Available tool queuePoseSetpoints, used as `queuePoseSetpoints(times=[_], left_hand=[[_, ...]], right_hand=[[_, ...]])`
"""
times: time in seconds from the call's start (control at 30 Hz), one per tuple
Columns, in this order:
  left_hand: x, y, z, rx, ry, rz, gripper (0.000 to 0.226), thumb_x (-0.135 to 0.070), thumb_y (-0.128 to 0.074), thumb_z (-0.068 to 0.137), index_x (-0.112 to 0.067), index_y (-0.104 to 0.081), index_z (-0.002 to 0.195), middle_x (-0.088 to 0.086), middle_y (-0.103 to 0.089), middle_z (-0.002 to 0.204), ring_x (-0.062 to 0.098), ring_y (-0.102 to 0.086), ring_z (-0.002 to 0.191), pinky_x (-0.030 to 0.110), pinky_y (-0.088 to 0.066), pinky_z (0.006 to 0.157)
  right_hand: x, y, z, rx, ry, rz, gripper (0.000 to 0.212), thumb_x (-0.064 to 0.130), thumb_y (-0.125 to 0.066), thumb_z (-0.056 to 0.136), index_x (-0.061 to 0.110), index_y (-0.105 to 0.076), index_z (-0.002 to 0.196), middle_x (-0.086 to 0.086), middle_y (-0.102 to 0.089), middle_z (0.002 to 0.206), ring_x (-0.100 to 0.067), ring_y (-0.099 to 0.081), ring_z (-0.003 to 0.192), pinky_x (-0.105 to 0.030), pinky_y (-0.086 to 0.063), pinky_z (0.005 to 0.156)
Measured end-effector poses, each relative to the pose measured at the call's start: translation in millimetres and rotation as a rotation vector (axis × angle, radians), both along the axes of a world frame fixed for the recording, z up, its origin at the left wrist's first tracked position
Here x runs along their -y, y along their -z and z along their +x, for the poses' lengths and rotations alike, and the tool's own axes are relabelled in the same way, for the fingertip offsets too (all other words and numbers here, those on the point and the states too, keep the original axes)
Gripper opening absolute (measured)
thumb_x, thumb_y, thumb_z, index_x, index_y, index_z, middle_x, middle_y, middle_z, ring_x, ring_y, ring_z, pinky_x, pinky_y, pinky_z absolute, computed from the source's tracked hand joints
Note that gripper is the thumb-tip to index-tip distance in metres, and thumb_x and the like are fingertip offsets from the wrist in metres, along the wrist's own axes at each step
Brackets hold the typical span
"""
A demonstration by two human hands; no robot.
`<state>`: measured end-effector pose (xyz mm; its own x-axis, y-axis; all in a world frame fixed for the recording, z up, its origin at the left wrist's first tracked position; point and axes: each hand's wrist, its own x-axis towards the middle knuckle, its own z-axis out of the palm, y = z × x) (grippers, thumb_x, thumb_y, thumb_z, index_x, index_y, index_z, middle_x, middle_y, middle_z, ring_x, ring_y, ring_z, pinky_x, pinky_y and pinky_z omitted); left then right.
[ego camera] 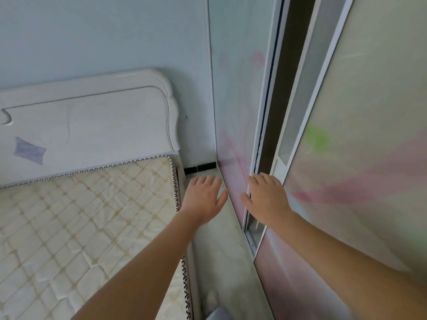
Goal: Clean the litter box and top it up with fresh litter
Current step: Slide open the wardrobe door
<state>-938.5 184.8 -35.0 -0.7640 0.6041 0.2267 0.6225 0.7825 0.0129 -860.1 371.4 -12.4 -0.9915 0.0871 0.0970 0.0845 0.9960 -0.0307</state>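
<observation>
No litter box, scoop or litter shows in the head view. My left hand (204, 198) is stretched forward with straight, spread fingers over the narrow strip of floor between the bed and the wardrobe, holding nothing. My right hand (265, 197) reaches out beside it, fingers straight, at the edge of a sliding wardrobe door (360, 158); whether it touches the frame I cannot tell. A dark gap (280, 88) stands between the two door panels.
A bare quilted mattress (80, 215) with a white headboard (92, 116) fills the left. The pale floor strip (221, 245) runs between the bed and the wardrobe's bottom track (251, 236). A pale blue wall (104, 31) closes the far end.
</observation>
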Motion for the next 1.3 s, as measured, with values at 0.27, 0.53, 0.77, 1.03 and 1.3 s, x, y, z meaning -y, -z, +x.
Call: queuePoseSetpoints(times=[0.27, 0.53, 0.77, 1.03, 1.3], left_hand=[[-56, 12, -113, 0.006, 0.38, -0.077, 0.054, -0.05, -0.025, 0.1, -0.017, -0.061, 0.123, 0.004, -0.066, 0.122, 0.026, -0.061, 0.112, 0.042, -0.044, 0.101], [-116, 14, -201, -0.132, 0.876, -0.26, 0.055, -0.051, -0.033, 0.101, -0.012, -0.059, 0.131, 0.011, -0.06, 0.133, 0.032, -0.051, 0.128, 0.049, -0.034, 0.115], [-149, -2, -214, -0.509, 1.102, -0.494, 0.053, -0.041, -0.053, 0.094, -0.009, -0.059, 0.135, 0.018, -0.055, 0.142, 0.039, -0.041, 0.14, 0.054, -0.003, 0.124], [-160, -3, -232, -0.628, 1.017, -0.648, 0.06, -0.044, -0.041, 0.1, -0.008, -0.044, 0.148, 0.016, -0.038, 0.156, 0.038, -0.022, 0.15, 0.056, 0.002, 0.124], [-164, 5, -211, -0.423, 0.978, -0.516, 0.061, -0.048, -0.043, 0.099, -0.01, -0.044, 0.145, 0.015, -0.047, 0.149, 0.037, -0.034, 0.143, 0.06, 0.002, 0.122]], right_hand=[[-23, 13, -71, 0.086, 0.241, 0.03, 0.051, 0.049, -0.037, 0.099, 0.017, -0.047, 0.137, -0.004, -0.053, 0.138, -0.026, -0.043, 0.132, -0.042, -0.03, 0.115], [-32, 7, -109, 0.144, 0.471, 0.114, 0.055, 0.052, -0.033, 0.101, 0.019, -0.046, 0.142, -0.006, -0.047, 0.149, -0.027, -0.038, 0.141, -0.046, -0.024, 0.118], [-28, -4, -97, 0.332, 0.48, 0.31, 0.04, 0.037, -0.038, 0.101, 0.015, -0.056, 0.128, -0.009, -0.056, 0.132, -0.03, -0.044, 0.128, -0.046, -0.025, 0.112], [-23, -5, -98, 0.582, 0.553, 0.361, 0.022, 0.01, -0.052, 0.09, 0.01, -0.065, 0.108, -0.011, -0.066, 0.108, -0.028, -0.054, 0.102, -0.037, -0.038, 0.08], [-27, 5, -90, 0.552, 0.685, 0.307, 0.024, 0.019, -0.052, 0.092, 0.01, -0.064, 0.111, -0.011, -0.064, 0.109, -0.028, -0.052, 0.104, -0.041, -0.039, 0.093]])
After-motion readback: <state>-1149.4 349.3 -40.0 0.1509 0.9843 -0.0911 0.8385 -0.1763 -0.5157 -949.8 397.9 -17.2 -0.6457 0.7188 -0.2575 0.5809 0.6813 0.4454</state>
